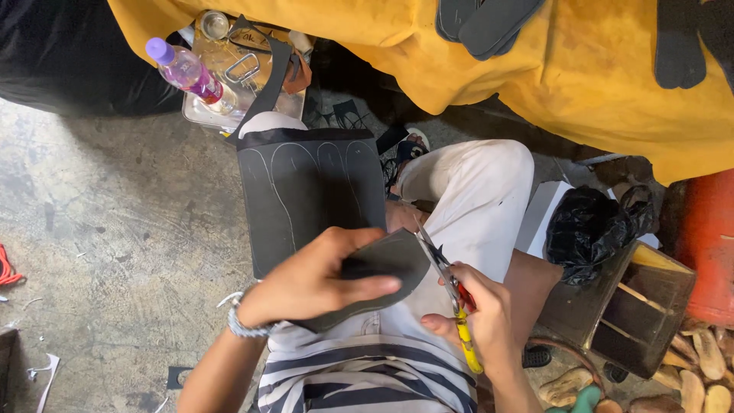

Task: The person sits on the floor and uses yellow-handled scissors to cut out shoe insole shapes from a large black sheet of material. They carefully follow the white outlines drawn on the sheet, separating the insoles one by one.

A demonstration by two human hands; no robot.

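My left hand (313,279) grips a small dark rubber piece (386,264) over my lap, thumb on top. My right hand (478,317) holds scissors (447,279) with red and yellow handles, their blades at the right edge of that piece. A larger black sheet (310,187) marked with pale sole-shaped outlines rests across my left knee, just beyond my left hand. A metal watch band circles my left wrist.
A plastic bottle (187,73) with purple cap lies on a metal tray (200,115) ahead. A yellow cloth (581,69) carries dark sole cutouts. A black plastic bag (589,226), a dark box (634,306) and wooden shoe forms (699,371) sit at right; concrete floor (115,229) at left.
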